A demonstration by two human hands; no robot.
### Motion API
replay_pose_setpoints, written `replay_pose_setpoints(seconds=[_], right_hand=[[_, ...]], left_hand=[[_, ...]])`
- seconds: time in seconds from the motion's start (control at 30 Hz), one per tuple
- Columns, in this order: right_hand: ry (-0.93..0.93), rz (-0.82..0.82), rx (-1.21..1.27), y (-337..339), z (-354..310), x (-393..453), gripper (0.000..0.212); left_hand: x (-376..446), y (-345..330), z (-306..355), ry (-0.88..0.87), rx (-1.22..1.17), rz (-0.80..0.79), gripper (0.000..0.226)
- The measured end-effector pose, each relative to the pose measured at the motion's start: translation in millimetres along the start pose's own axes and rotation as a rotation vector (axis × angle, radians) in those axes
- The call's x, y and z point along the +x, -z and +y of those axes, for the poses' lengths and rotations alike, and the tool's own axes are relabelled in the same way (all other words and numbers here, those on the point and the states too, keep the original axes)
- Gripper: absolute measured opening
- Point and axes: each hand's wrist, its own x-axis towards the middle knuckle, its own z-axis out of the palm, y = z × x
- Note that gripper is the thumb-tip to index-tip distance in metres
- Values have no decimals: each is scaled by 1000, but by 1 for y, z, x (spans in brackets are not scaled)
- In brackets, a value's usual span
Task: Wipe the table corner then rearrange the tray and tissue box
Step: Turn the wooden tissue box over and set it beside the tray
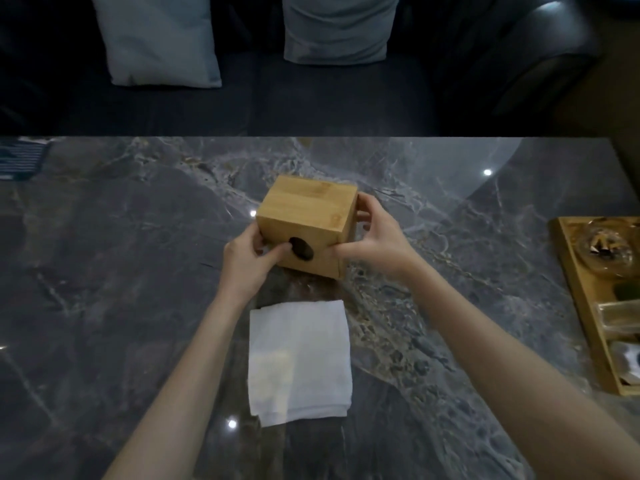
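A cube-shaped wooden tissue box (308, 216) sits tipped on the dark marble table (121, 271), with its oval opening facing me. My left hand (247, 258) grips its left side, thumb near the opening. My right hand (375, 237) clasps its right side, fingers wrapped around the far edge. A folded white cloth (299, 362) lies flat on the table just in front of the box, between my forearms. The wooden tray (581, 306) rests at the right edge of the view, partly cut off, holding a glass dish and small packets.
A dark sofa (311, 105) with two pale cushions (156, 39) stands beyond the table's far edge. A striped item (20, 157) lies at the far left corner. The table's right far corner (602, 143) is near the tray.
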Motion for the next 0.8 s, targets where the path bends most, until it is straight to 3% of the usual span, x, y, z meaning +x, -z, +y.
replay_pose_setpoints(seconds=[0.13,0.27,0.33,0.43,0.57,0.8], right_hand=[[-104,34,76,18,-1,-22,89],[-189,94,244,40,7,-55,70],[-246,126,331,51,14,-74,65],[-307,169,371,67,27,-106,66],[-363,263,415,82,49,-151,77],[-323,453,381,117,85,-227,67]], left_hand=[[-17,-11,20,-13,-69,-48,33],[-41,-29,39,-35,-49,-42,20],[-56,-41,47,-24,-72,-43,25],[-80,-63,59,-40,-155,-110,23],[-106,-95,67,-39,-138,-211,41],[-151,-151,87,-92,-94,-358,42]])
